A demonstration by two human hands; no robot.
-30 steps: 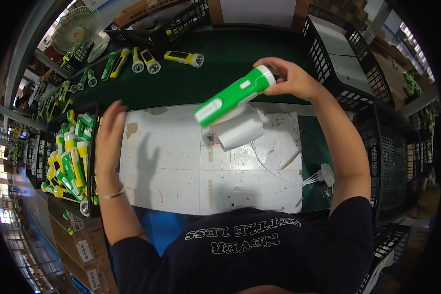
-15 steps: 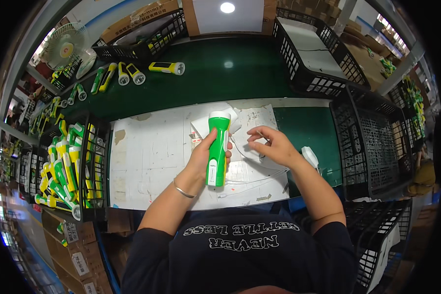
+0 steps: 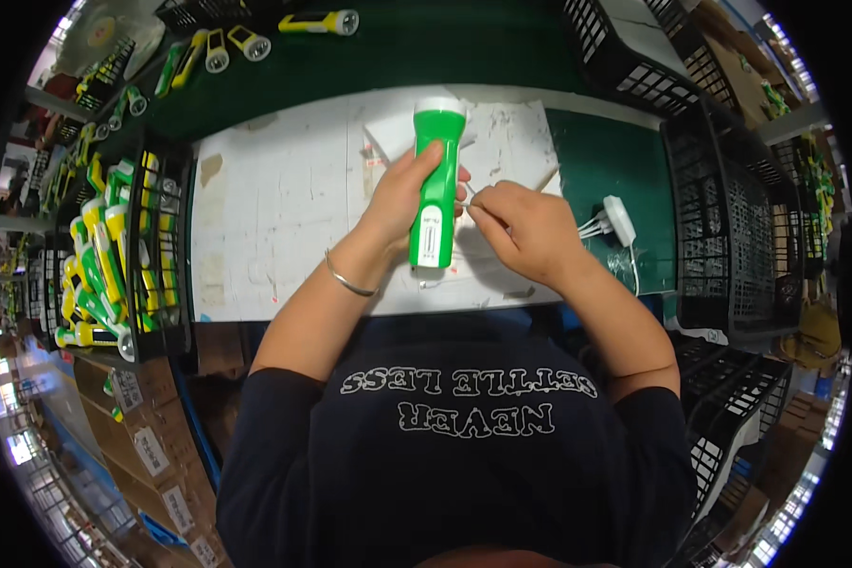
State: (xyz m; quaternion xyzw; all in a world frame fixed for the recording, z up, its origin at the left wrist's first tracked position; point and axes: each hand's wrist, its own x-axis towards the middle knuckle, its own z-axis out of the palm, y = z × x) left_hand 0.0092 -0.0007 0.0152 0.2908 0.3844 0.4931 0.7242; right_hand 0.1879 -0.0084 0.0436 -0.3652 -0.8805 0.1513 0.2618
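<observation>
A green flashlight (image 3: pixel 435 180) with a white head and a white switch panel stands lengthwise over the table, its head pointing away from me. My left hand (image 3: pixel 399 204) is wrapped round its body, thumb on the green front. Close to the flashlight's right side, my right hand (image 3: pixel 528 227) is closed in a pinch on the end of a thin white cable (image 3: pixel 465 204). The cable end is at the flashlight's side; whether it is plugged in cannot be made out. A white charger (image 3: pixel 619 221) with several cables lies right of my right hand.
White board (image 3: pixel 275 218) covers the near table. A black crate (image 3: pixel 156 246) full of green and yellow flashlights is at left; another black crate (image 3: pixel 729 227) stands at right. Several flashlights (image 3: pixel 320 23) lie along the far green surface. A black basket (image 3: pixel 625 57) sits at the far right.
My right hand has gone from spread fingers to a pinch on the white cable, close beside the flashlight. The view has tilted down, so the table appears higher.
</observation>
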